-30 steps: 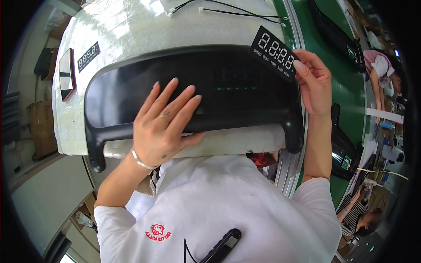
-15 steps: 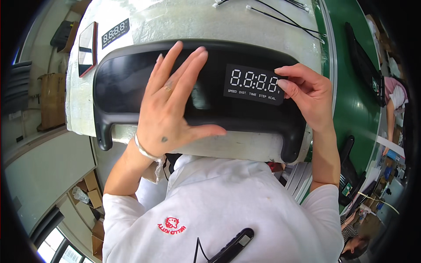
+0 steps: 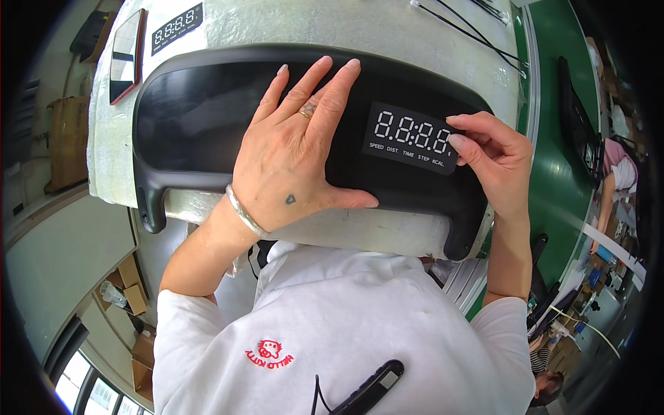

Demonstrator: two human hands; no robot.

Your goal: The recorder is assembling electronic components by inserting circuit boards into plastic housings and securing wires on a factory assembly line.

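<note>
A long black plastic panel (image 3: 194,131) lies in front of me, with a short leg bent toward me at each end. On its right half is a thin dark display label (image 3: 408,151) with white segment digits, tilted slightly down to the right. My right hand (image 3: 499,162) pinches the label's right edge between thumb and fingertips. Whether the label's underside is stuck to the panel cannot be made out. Just left of the label, my left hand (image 3: 287,159) lies over the panel's middle, fingers stretched and thumb pointing right across its near edge.
Plastic film covers the pale work surface (image 3: 277,21). Beyond the panel's left end are a second display label (image 3: 178,29) and a red-edged phone (image 3: 127,59). Black cables (image 3: 470,31) lie at the far right. A green table (image 3: 553,159) with more black parts adjoins on the right; people sit beyond.
My left hand has moved right across the panel, closer to the label, with its fingers more level. My right hand keeps its pinch on the label's edge. The whole view has shifted slightly.
</note>
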